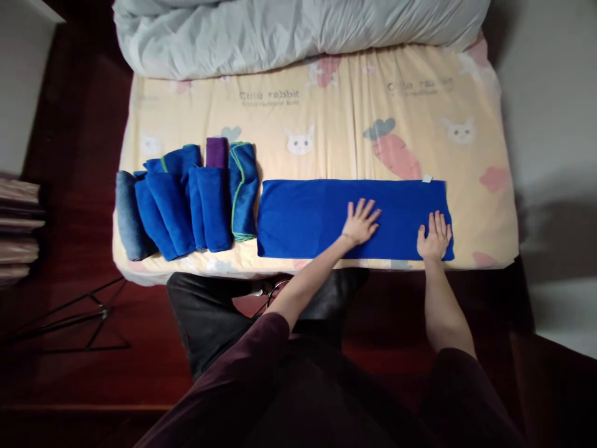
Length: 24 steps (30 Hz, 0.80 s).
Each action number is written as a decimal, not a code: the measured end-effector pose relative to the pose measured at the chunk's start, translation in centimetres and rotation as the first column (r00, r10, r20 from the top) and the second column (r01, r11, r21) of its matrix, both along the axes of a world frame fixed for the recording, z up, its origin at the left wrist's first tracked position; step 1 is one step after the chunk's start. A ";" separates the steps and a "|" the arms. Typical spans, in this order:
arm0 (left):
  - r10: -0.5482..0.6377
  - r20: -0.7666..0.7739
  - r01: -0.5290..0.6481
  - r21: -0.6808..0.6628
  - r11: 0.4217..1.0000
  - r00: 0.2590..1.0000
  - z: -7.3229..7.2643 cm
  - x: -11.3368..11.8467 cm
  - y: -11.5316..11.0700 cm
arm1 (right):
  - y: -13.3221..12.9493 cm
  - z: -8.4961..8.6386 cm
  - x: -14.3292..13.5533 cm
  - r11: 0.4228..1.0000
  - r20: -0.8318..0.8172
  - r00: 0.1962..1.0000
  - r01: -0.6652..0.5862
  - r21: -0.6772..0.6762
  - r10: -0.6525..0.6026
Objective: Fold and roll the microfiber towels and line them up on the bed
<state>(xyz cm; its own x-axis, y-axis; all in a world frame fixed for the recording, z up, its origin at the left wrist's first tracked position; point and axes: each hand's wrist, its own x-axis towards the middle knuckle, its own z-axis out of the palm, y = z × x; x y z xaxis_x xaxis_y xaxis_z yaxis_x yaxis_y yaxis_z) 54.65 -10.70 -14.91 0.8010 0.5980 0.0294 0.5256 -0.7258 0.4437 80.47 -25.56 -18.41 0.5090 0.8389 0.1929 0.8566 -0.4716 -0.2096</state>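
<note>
A long blue towel (pixel 303 218) lies flat along the front edge of the bed, with a small white tag at its upper right. My left hand (pixel 360 222) rests on the towel right of its middle, fingers spread. Near the towel's right end lies my right hand (pixel 435 236), palm down with its fingers stretched out. Neither hand grips anything. Left of the flat towel sit several rolled or folded cloths: blue ones (pixel 214 208), a green-edged one (pixel 244 193), a purple one (pixel 217 152) and a grey-blue one (pixel 133 218).
The bed has a yellow rabbit-print sheet (pixel 345 137). A bunched pale quilt (pixel 280 31) lies across its far side. Black tripod legs (pixel 100 314) stand on the dark red floor at the left, below striped items (pixel 18 230).
</note>
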 end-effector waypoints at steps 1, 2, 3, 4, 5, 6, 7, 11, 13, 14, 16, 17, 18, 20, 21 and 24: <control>0.048 -0.017 -0.048 -0.015 0.999 0.999 -0.8 -1.8 2.3 | 0.0 0.0 0.0 1.000 -0.003 1.000 -0.001 0.003 0.001; 0.095 -0.018 -0.096 -0.017 0.995 0.995 -1.5 -4.2 4.4 | 0.0 -0.1 0.1 1.000 -0.006 1.000 -0.003 0.004 0.003; 0.171 -0.013 -0.171 -0.010 0.985 0.985 -1.9 -7.0 6.2 | 0.0 -0.1 0.1 1.000 -0.008 1.000 -0.005 0.003 0.005; 0.249 -0.006 -0.249 -0.003 0.968 0.968 -2.2 -9.9 7.7 | 0.0 -0.1 0.1 1.000 -0.011 1.000 -0.006 0.002 0.006; 0.312 -0.002 -0.312 0.004 0.950 0.950 -2.4 -13.0 9.1 | 0.0 -0.1 0.1 1.000 -0.012 1.000 -0.007 0.000 0.007; 0.373 0.002 -0.373 0.013 0.928 0.928 -2.4 -15.9 10.4 | -0.1 -0.1 0.1 1.000 -0.014 1.000 -0.006 0.000 0.006; 0.426 0.004 -0.426 0.020 0.904 0.905 -2.5 -18.6 11.6 | -0.1 -0.1 0.1 1.000 -0.016 1.000 -0.006 -0.001 0.006; 0.534 -0.043 -0.535 -0.017 0.844 0.844 -2.5 -26.7 15.8 | -0.1 0.1 0.0 1.000 -0.026 1.000 -0.002 -0.001 0.002; 0.502 -0.061 -0.505 -0.062 0.861 0.863 -2.3 -28.7 16.8 | 0.0 0.3 -0.1 1.000 -0.030 1.000 0.000 0.001 0.000; 0.482 -0.059 -0.485 -0.077 0.871 0.874 -2.2 -29.1 16.8 | 0.0 0.3 -0.2 1.000 -0.031 1.000 0.002 0.002 -0.002; 0.473 -0.038 -0.474 -0.062 0.878 0.880 -1.9 -29.0 15.5 | 0.1 0.4 -0.3 1.000 -0.032 0.999 0.007 0.000 -0.007; 0.481 -0.026 -0.482 -0.037 0.876 0.876 -1.7 -28.7 14.3 | 0.1 0.5 -0.3 1.000 -0.032 0.999 0.011 -0.005 -0.011; 0.486 -0.018 -0.486 -0.010 0.874 0.874 -1.4 -28.3 12.7 | 0.1 0.6 -0.4 1.000 -0.032 0.999 0.015 -0.012 -0.015; 0.466 -0.024 -0.465 0.022 0.885 0.885 -1.1 -27.9 9.0 | 0.1 0.8 -0.5 0.999 -0.029 0.999 0.023 -0.034 -0.024; 0.440 -0.042 -0.440 0.015 0.898 0.897 -0.9 -28.0 7.1 | 0.2 0.9 -0.6 0.999 -0.026 0.999 0.027 -0.046 -0.028; 0.401 -0.102 -0.406 -0.034 0.913 0.910 -0.6 -29.7 2.6 | 0.2 1.2 -0.8 0.997 -0.013 0.999 0.030 -0.072 -0.031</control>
<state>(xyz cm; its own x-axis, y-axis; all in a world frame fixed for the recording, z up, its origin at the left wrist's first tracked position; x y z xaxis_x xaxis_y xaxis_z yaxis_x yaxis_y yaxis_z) 24.91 -8.15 -15.56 0.4890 0.8693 -0.0729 0.8086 -0.4203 0.4117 79.70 -25.38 -17.24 0.5371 0.8342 0.1253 0.8386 -0.5121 -0.1858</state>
